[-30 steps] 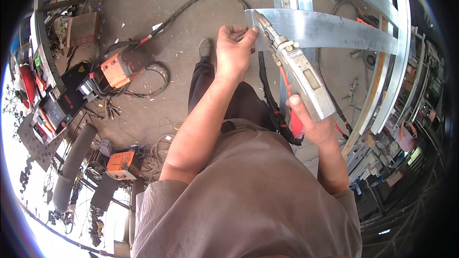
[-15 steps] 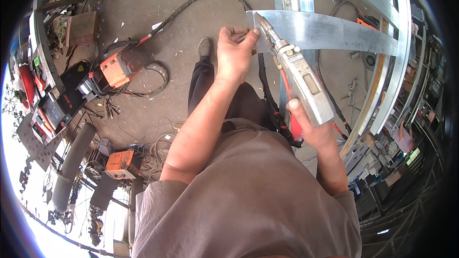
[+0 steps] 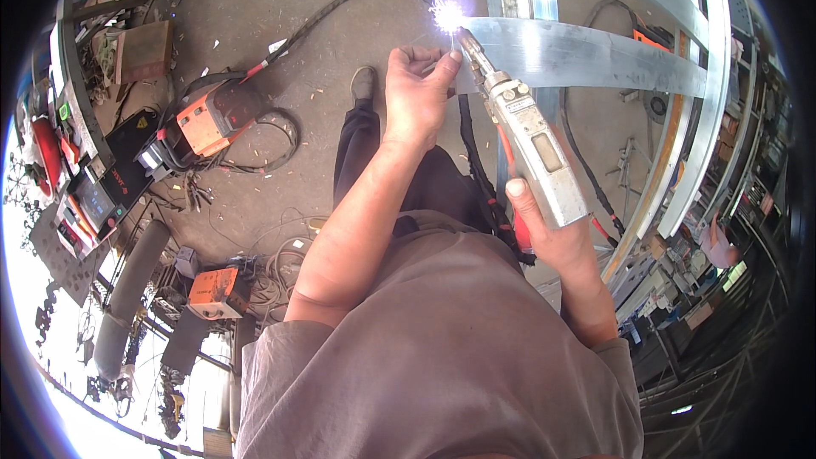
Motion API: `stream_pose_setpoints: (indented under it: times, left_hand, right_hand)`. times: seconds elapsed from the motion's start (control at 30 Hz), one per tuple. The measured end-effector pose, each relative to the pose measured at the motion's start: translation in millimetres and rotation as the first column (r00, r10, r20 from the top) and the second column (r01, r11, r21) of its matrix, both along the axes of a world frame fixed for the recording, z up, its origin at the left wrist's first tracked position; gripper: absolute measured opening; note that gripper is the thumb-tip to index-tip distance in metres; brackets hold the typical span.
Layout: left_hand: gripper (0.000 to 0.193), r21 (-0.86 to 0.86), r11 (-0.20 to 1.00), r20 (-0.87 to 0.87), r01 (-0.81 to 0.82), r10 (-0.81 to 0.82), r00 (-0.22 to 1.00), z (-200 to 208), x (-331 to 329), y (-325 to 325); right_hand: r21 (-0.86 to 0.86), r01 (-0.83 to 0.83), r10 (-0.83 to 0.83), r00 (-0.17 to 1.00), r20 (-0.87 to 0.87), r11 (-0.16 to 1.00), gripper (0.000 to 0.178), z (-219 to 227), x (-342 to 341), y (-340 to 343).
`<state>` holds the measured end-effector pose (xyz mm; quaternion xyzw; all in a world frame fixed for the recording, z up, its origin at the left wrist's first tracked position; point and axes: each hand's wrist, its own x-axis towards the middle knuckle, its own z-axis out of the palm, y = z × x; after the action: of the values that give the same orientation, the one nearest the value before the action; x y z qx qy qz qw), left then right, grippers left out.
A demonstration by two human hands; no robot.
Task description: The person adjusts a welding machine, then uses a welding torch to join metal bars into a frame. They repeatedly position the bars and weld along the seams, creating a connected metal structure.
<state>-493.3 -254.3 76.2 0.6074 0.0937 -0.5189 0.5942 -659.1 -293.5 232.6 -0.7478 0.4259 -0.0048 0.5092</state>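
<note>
My right hand (image 3: 557, 242) is wrapped round the grip of a silver welding gun (image 3: 544, 153), thumb along its rear side. The gun's narrow tip meets the left end of a flat metal bar (image 3: 586, 55), where a bright arc (image 3: 446, 15) throws sparks up and to the left. Just below the arc, my left hand (image 3: 415, 89) is closed in a pinch against the bar's end. What lies between its fingers is too small to make out. A red and black cable (image 3: 500, 212) runs down beside the gun.
An orange machine (image 3: 208, 123) stands on the floor at left, its dark cable (image 3: 340, 4) looping toward the bar. Nearer lies an orange box (image 3: 217, 293) by coiled cables. Long metal beams (image 3: 693, 153) form a frame at right. Another person (image 3: 721, 246) is at the far right.
A bright arc with sparks has started at the gun's tip. The gun has shifted slightly left in my right hand; my left hand has barely moved.
</note>
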Motion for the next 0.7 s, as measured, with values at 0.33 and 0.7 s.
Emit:
stream_pose_setpoints:
  times: [0.33,0.7]
  left_hand:
    - [0.041,-0.007,1.0,-0.007,-0.007,0.007,1.0,1.1,0.8,-1.1]
    - [0.045,-0.013,1.0,0.006,-0.009,0.009,1.0,0.5,1.1,-1.5]
  right_hand:
    - [0.005,0.001,-0.001,1.0,-0.011,1.0,0.056,1.2,0.7,0.6]
    - [0.038,0.063,-0.062,0.998,-0.011,0.997,0.057,-0.9,-5.8,3.8]
